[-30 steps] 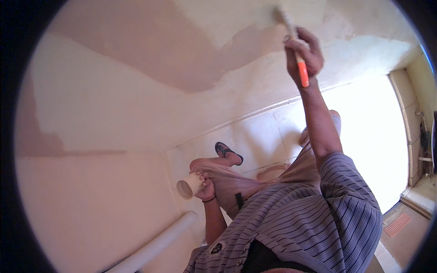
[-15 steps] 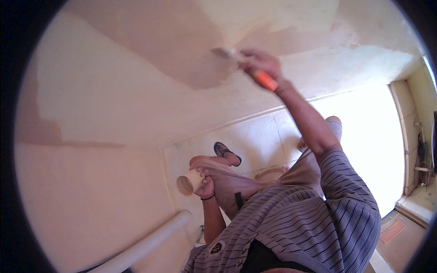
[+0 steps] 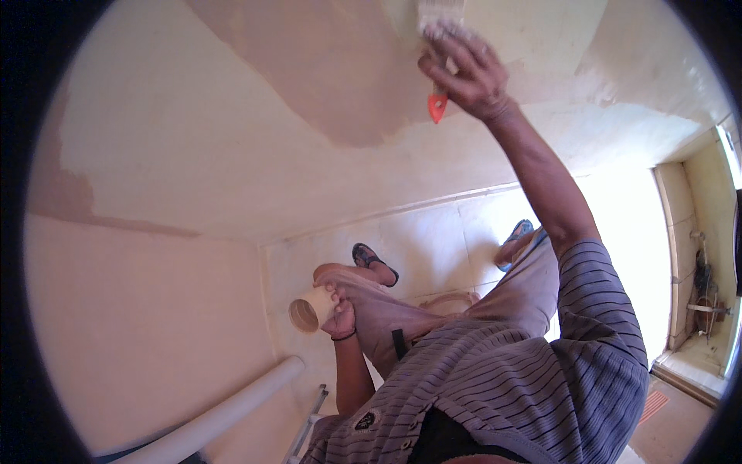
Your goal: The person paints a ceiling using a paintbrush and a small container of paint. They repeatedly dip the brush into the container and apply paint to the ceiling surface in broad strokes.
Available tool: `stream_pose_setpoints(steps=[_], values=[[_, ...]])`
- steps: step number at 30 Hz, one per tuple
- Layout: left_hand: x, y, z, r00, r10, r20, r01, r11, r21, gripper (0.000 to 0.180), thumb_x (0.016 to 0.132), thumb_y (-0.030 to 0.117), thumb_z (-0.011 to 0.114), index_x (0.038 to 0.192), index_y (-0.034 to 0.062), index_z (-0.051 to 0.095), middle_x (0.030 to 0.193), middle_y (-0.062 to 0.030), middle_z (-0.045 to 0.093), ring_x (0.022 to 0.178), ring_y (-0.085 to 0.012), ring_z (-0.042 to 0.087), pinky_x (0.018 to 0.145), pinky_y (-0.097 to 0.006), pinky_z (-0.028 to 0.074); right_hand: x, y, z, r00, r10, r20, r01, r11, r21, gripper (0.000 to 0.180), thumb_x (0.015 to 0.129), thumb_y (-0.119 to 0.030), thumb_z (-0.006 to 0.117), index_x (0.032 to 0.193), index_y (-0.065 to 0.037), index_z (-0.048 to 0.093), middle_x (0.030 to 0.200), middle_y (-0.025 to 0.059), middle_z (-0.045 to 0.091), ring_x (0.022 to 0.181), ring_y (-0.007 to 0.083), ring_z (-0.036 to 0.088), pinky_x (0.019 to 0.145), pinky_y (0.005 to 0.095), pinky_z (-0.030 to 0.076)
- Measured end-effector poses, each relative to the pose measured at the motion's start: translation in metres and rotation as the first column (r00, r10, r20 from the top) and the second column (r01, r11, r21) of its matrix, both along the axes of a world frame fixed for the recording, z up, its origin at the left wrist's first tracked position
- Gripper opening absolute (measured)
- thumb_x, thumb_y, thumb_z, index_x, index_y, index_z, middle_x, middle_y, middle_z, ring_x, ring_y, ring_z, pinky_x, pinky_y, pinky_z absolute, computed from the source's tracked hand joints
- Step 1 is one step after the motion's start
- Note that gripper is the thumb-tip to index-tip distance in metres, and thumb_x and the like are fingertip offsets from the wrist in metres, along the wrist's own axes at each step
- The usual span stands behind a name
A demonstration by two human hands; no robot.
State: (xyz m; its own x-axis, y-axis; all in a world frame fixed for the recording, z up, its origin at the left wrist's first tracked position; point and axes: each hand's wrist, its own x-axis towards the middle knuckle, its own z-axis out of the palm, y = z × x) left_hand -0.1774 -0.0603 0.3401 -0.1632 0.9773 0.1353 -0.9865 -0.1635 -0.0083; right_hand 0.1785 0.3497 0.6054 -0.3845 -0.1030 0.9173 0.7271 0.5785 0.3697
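One wall (image 3: 170, 162) filled the upper view. One striped shirt (image 3: 495, 379) sat below. One pale pipe (image 3: 224, 406) ran lower left. One cream cup (image 3: 313, 308) was gripped at its base end by the left hand (image 3: 342, 315), mouth pointing left. One paintbrush (image 3: 439, 14) was gripped by the right hand (image 3: 470, 71): bristles above the fingers, orange handle end poking out below. Two sandals (image 3: 375, 264) showed. One dark badge (image 3: 365, 420) was on the shirt, too small to read.
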Motion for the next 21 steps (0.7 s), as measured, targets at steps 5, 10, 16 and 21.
stream_pose_setpoints(steps=[5, 10, 16, 21], values=[[0.003, 0.002, 0.001, 1.000, 0.020, 0.016, -0.020, 1.000, 0.001, 0.060, 0.091, 0.037, 0.069, 0.142, 0.0133, 0.048, 0.131, -0.0207, 0.051, 0.110, -0.0349, 0.051, 0.080, -0.044, 0.056, -0.021, -0.006, -0.040, 0.998, 0.052, -0.041, -0.055, 0.995, -0.079, 0.025, 0.073, -0.025, 0.076, 0.097, -0.028, 0.070, 0.137, 0.0027, 0.063, 0.128, 0.0257, 0.060, 0.093, 0.0369, 0.054], [0.004, -0.002, 0.003, 1.000, 0.021, -0.009, -0.021, 1.000, 0.014, 0.061, 0.093, 0.037, 0.065, 0.145, 0.0109, 0.049, 0.131, -0.0196, 0.051, 0.110, -0.0337, 0.051, 0.080, -0.043, 0.056, -0.021, -0.031, -0.056, 0.979, 0.202, 0.036, -0.187, 0.948, -0.258, 0.024, 0.074, -0.021, 0.077, 0.096, -0.025, 0.069, 0.134, 0.0071, 0.063, 0.120, 0.0268, 0.064, 0.088, 0.0397, 0.055], [-0.001, -0.002, -0.002, 0.998, 0.032, -0.057, -0.032, 0.999, 0.003, 0.062, 0.093, 0.039, 0.066, 0.146, 0.0124, 0.048, 0.131, -0.0199, 0.052, 0.110, -0.0340, 0.053, 0.081, -0.044, 0.057, -0.004, -0.060, -0.044, 0.842, 0.516, -0.158, -0.507, 0.656, -0.559, 0.026, 0.077, -0.007, 0.082, 0.099, -0.016, 0.073, 0.126, 0.0126, 0.068, 0.109, 0.0281, 0.070, 0.088, 0.0365, 0.058], [0.001, -0.005, -0.003, 0.998, 0.040, -0.052, -0.042, 0.999, -0.024, 0.061, 0.093, 0.039, 0.066, 0.145, 0.0124, 0.048, 0.130, -0.0201, 0.053, 0.110, -0.0342, 0.053, 0.080, -0.043, 0.057, 0.040, -0.030, -0.013, 0.707, 0.374, -0.599, -0.672, 0.618, -0.407, 0.020, 0.080, 0.004, 0.080, 0.096, -0.007, 0.075, 0.109, 0.0126, 0.073, 0.103, 0.0223, 0.071, 0.091, 0.0325, 0.057]])
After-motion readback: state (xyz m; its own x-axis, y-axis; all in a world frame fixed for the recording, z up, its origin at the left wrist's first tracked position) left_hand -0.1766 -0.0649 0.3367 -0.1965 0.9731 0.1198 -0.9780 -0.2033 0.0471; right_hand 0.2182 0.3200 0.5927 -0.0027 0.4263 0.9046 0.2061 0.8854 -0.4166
